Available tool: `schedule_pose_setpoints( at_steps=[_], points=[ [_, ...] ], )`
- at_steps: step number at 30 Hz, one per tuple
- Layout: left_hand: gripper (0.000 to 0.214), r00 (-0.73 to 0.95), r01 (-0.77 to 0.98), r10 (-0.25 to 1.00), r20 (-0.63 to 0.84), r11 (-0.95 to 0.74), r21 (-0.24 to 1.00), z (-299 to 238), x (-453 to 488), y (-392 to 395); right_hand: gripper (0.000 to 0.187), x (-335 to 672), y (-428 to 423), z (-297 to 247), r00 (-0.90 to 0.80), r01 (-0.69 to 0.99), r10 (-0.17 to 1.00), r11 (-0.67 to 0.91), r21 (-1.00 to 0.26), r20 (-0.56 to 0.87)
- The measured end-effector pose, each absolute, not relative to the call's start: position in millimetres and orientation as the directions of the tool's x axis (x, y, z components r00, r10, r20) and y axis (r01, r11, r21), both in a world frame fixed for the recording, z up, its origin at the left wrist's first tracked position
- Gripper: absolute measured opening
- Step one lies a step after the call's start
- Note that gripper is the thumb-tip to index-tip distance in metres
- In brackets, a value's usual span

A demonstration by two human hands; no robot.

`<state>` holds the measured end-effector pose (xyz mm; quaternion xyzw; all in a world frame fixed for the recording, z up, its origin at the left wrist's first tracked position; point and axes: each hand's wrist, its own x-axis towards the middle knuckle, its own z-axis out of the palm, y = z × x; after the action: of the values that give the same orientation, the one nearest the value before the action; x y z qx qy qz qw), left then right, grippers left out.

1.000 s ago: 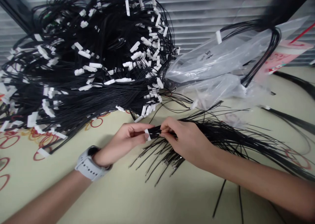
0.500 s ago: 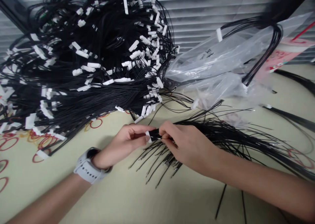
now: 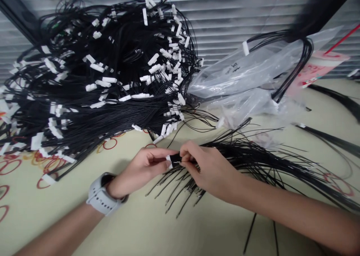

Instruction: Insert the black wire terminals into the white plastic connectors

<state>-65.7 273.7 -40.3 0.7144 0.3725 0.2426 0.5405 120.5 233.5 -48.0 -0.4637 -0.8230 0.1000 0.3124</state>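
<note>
The left hand (image 3: pixel 140 171) pinches a small white plastic connector (image 3: pixel 168 161), and the right hand (image 3: pixel 210 169) grips the thin black wires (image 3: pixel 253 162) entering it, over a pale green tabletop (image 3: pixel 56 218). Beyond lie a heap of white-tipped black cables (image 3: pixel 112 98) and a clear plastic bag (image 3: pixel 239 83).

Black wires (image 3: pixel 120 60) tipped with white connectors (image 3: pixel 153 59) sprawl across a pale cream table (image 3: pixel 197 233) marked with red and orange loops (image 3: pixel 109 149), before grey-striped window blinds (image 3: pixel 225 19), beside a pale grey watch strap (image 3: pixel 98 199).
</note>
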Motion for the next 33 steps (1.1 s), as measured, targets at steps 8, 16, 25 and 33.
schedule_pose_setpoints(
  at_steps=[8, 16, 25, 33],
  points=[
    [0.030, 0.619, 0.249, 0.783, -0.057, -0.127, 0.960, -39.4, -63.8, 272.0, 0.009, 121.2, 232.6, -54.8, -0.391, 0.644, 0.786, 0.605, -0.468, 0.479],
    [0.034, 0.532, 0.244, 0.845, -0.045, -0.102, 0.964, -43.6, -68.1, 275.7, 0.018, 129.5, 239.0, -33.3, -0.412, 0.632, 0.725, 0.664, -0.400, 0.552],
    [0.034, 0.540, 0.228, 0.840, -0.053, -0.086, 0.970, -42.0, -67.5, 274.7, 0.029, 117.4, 232.8, -52.9, -0.437, 0.621, 0.672, 0.706, -0.340, 0.597],
    [0.029, 0.583, 0.187, 0.812, -0.023, -0.107, 0.977, -41.9, -66.9, 274.1, 0.018, 114.2, 234.5, -58.3, -0.329, 0.700, 0.737, 0.610, -0.371, 0.591]
  ],
)
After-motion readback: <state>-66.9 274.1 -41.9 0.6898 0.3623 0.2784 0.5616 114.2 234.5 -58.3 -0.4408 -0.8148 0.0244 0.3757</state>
